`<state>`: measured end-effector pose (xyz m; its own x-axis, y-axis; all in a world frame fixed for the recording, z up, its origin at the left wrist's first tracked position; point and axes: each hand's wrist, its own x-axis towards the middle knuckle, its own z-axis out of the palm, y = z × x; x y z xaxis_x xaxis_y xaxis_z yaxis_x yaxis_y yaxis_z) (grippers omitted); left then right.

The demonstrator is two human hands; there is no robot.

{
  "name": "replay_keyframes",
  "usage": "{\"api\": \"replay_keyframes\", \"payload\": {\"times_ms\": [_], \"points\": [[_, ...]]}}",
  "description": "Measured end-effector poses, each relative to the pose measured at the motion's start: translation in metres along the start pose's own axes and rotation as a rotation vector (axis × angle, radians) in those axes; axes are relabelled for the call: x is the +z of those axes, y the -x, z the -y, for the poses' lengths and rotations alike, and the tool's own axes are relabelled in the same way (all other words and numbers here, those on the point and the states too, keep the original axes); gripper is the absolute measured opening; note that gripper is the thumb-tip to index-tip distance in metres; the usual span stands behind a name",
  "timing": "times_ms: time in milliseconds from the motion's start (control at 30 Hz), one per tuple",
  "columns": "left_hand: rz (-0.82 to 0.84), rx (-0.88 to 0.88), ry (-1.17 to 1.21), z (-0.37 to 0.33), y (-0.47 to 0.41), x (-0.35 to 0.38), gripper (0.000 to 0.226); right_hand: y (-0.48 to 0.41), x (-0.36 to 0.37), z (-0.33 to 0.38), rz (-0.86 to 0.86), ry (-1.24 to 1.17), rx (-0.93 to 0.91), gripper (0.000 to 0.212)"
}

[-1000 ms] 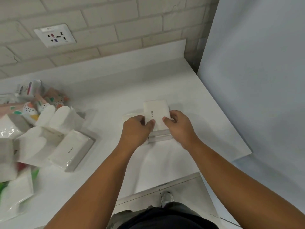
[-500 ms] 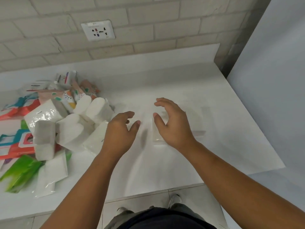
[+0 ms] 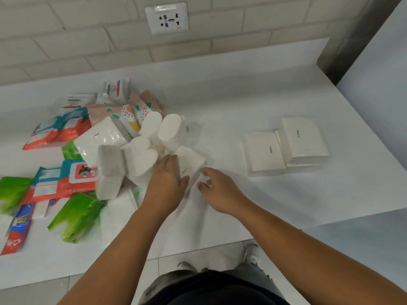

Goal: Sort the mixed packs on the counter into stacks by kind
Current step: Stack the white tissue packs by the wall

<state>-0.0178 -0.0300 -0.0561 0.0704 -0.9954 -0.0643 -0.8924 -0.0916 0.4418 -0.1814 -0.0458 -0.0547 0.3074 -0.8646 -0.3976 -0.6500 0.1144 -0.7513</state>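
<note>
A heap of mixed packs lies on the left of the white counter [image 3: 242, 102]: plain white tissue packs [image 3: 141, 159], pink patterned packs [image 3: 123, 113], red and teal wipe packs [image 3: 63, 130] and green packs [image 3: 77, 216]. At the heap's right edge lies a white tissue pack [image 3: 192, 165]. My left hand [image 3: 166, 183] rests on it with fingers stretched along its left side and the thumb on top. My right hand [image 3: 220, 191] hovers at the pack's lower right corner, fingers loosely bent and holding nothing. To the right, sorted white packs [image 3: 264, 153] lie flat beside a stack of two [image 3: 305, 139].
A wall socket [image 3: 168, 17] sits in the brick wall behind. A grey panel [image 3: 378, 69] bounds the counter on the right. The counter's front edge runs just before my body, with floor tiles and shoes [image 3: 253, 254] below. A blue and red pack [image 3: 17, 230] lies far left.
Both hands let go of the white pack set on the right-hand stack and moved left to the heap. My left hand now lies on another white pack. The view swung left.
</note>
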Motion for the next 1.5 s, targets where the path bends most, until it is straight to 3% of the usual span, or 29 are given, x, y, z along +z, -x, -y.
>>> {"api": "replay_keyframes", "payload": {"times_ms": [67,133,267,367,567,867,1033,1233,1367,1433,1500], "points": [[0.017,-0.025,0.034,0.001,0.001,-0.001,0.07,-0.002,0.01,0.006,-0.004,-0.018,0.033,0.039],[0.038,-0.053,0.056,0.002,0.0,-0.002,0.073,-0.006,0.016,0.009,-0.025,-0.076,0.07,0.033],[0.105,-0.199,0.271,0.014,-0.004,0.002,0.045,-0.009,0.019,0.007,-0.101,-0.167,0.123,0.029],[0.111,-0.248,0.456,0.02,0.001,0.004,0.027,-0.005,0.015,0.003,-0.11,-0.239,0.124,0.043],[0.052,-0.209,0.759,0.007,0.0,0.006,0.039,0.005,0.004,-0.001,-0.272,-0.327,0.037,0.049],[0.139,-0.073,1.064,-0.046,-0.027,0.002,0.049,0.017,-0.062,-0.012,-0.438,-0.372,-0.128,0.051],[0.155,-0.173,1.243,-0.091,-0.046,0.008,0.046,0.022,-0.11,-0.025,-0.587,-0.416,-0.187,0.043],[0.219,-0.275,1.177,-0.127,-0.063,0.034,0.045,0.026,-0.175,-0.06,-0.865,-0.284,-0.14,0.026],[0.223,-0.333,1.133,-0.144,-0.068,0.047,0.045,0.017,-0.204,-0.092,-0.782,-0.243,0.034,0.041],[0.221,-0.345,1.063,-0.152,-0.07,0.052,0.045,0.011,-0.212,-0.107,-0.658,-0.285,0.139,0.052],[0.21,-0.357,0.977,-0.156,-0.071,0.057,0.048,0.007,-0.216,-0.12,-0.516,-0.359,0.174,0.049]]}}
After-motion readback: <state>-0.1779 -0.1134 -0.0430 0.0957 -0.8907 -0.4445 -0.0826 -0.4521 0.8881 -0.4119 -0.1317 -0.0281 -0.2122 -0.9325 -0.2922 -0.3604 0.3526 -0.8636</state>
